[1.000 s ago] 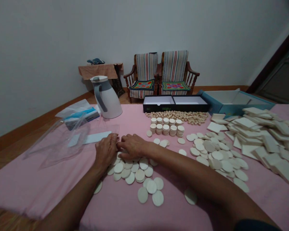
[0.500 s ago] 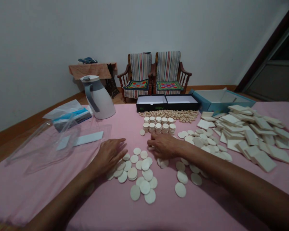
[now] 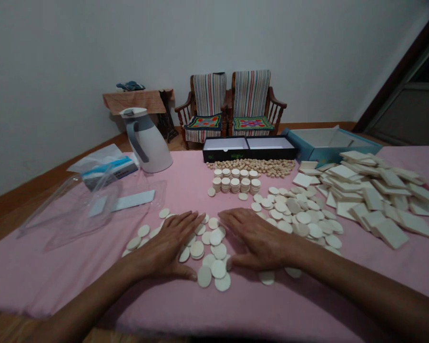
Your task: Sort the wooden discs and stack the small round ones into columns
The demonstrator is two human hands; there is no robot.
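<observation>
Pale round discs (image 3: 219, 269) lie scattered over the pink cloth between and around my hands. My left hand (image 3: 173, 245) is spread flat, palm down, over discs on the left, its thumb pointing toward the middle. On the other side my right hand (image 3: 255, 238) is also spread, fingers stretched forward and thumb by the middle discs. Neither hand grips anything. Beyond them stand two rows of stacked discs (image 3: 235, 185), with single discs (image 3: 242, 196) in front. A larger heap of loose discs (image 3: 303, 217) lies right of my right hand.
Square pale tiles (image 3: 372, 190) are piled at the right, by a blue box (image 3: 329, 143). Small wooden beads (image 3: 253, 166) line a black divided tray (image 3: 250, 155). At the left are a white jug (image 3: 150, 147), a tissue pack (image 3: 109, 171) and clear plastic packaging (image 3: 103, 205).
My right hand has come back from the front of the stacks and spread out over the loose discs. My left hand has moved right and opened flat. A single disc now lies before the stacks.
</observation>
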